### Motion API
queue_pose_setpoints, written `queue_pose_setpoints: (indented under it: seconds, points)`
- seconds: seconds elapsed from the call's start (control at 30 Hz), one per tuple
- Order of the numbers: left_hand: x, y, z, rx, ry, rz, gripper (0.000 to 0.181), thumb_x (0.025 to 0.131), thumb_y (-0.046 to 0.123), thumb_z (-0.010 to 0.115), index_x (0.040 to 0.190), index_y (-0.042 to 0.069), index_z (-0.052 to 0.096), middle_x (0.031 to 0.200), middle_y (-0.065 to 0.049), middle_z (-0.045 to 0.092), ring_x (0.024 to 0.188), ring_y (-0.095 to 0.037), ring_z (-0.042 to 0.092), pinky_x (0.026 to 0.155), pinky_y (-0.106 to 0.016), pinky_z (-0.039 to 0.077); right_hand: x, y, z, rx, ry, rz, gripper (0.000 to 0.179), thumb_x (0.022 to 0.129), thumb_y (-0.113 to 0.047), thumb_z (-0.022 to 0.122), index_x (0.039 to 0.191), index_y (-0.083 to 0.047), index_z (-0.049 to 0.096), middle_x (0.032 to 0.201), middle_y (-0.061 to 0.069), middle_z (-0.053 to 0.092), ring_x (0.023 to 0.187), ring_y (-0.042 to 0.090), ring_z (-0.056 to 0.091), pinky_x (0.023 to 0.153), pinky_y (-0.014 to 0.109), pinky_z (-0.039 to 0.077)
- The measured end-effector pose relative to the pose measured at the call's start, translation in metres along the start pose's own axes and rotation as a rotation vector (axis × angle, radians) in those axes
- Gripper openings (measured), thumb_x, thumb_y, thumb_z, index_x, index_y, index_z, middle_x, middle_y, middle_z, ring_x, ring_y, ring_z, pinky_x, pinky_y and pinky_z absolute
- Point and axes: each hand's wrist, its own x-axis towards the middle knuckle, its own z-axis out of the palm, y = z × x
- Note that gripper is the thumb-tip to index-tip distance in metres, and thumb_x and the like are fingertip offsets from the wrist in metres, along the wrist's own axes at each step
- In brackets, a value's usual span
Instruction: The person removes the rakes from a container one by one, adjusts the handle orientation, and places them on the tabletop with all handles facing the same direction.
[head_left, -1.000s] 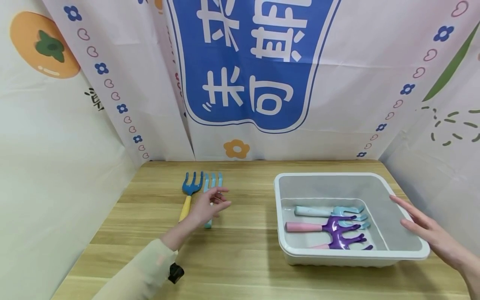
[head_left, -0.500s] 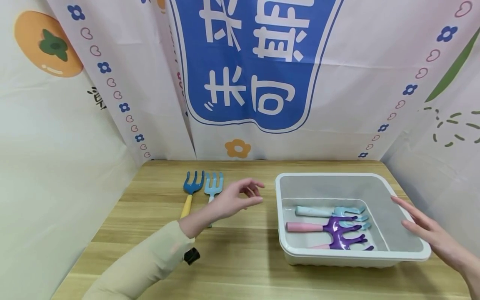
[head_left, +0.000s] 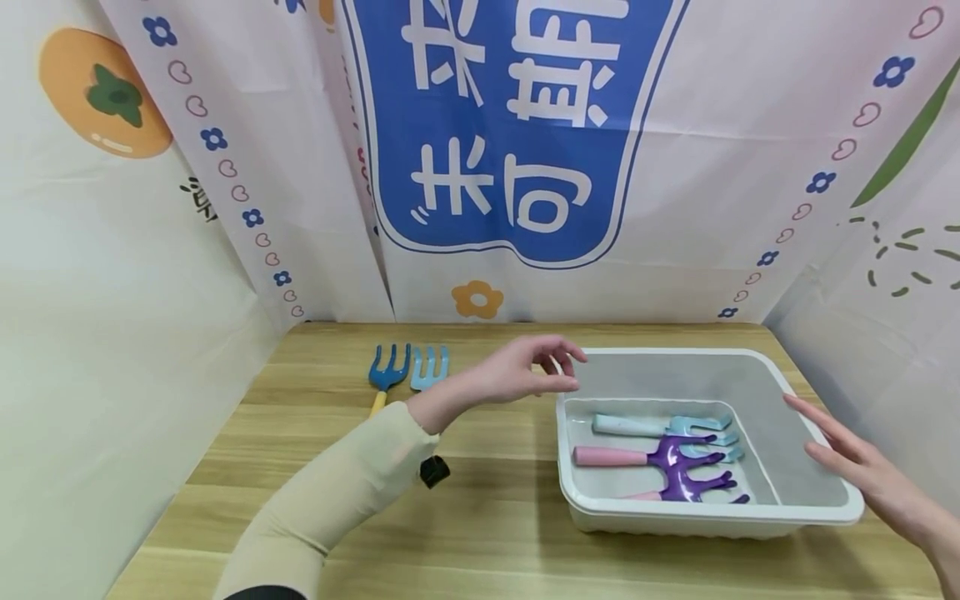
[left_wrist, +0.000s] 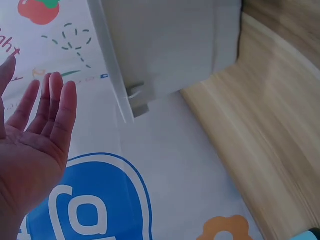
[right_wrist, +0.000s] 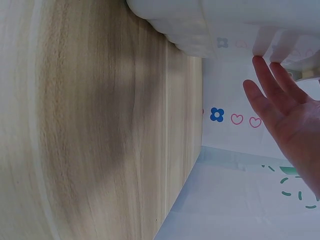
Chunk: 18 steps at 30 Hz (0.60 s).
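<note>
My left hand is held above the table at the left rim of the white plastic bin, fingers loosely bent and nothing in them. In the left wrist view its palm faces the camera, apart from the bin. My right hand rests straight fingers on the bin's right side. Inside the bin lie a light blue hand rake and purple hand rakes with pink handles, partly overlapping. On the table's left, a dark blue hand rake with a yellow handle lies beside another light blue hand rake; my left arm hides their lower parts.
The wooden table runs back to a printed cloth hanging behind it. More cloth hangs along the left and right sides. The bin takes up the table's right half.
My left hand has moved right, from over the light blue rake on the table to the bin's left rim. My right hand has stayed at the bin.
</note>
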Motion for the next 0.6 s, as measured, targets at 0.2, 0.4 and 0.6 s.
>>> queue_pose_setpoints:
  seconds: [0.2,0.4,0.6]
  points:
    - [0.024,0.002,0.001,-0.016,-0.076,-0.008,0.032,0.092,0.018,0.069,0.122,0.012,0.061,0.097,-0.001,0.063,0.088,-0.021,0.062,0.061,-0.031,0.054,0.000,0.001,0.000,0.040,-0.016,0.007,0.060,0.105,-0.004,0.031,0.157,-0.025,0.011,0.144,-0.031,0.017,0.111,-0.011,0.044,0.074,0.026,0.053]
    - [0.047,-0.002,0.005,-0.059,-0.180,-0.018,0.037,0.091,0.018,0.071,0.124,0.010,0.059,0.099,-0.002,0.063,0.087,-0.019,0.063,0.065,-0.033,0.052,0.001,0.000,0.000,0.058,-0.026,0.000,0.060,0.105,-0.003,0.030,0.157,-0.025,0.010,0.144,-0.031,0.018,0.112,-0.010,0.045,0.074,0.027,0.054]
    - [0.067,-0.012,0.018,-0.036,-0.307,-0.026,0.044,0.087,0.016,0.074,0.126,0.008,0.057,0.104,-0.005,0.064,0.093,-0.015,0.063,0.079,-0.024,0.051,0.000,0.001,0.000,0.021,-0.012,-0.019,0.059,0.105,-0.003,0.031,0.157,-0.022,0.010,0.147,-0.028,0.014,0.114,-0.016,0.036,0.075,0.023,0.051]
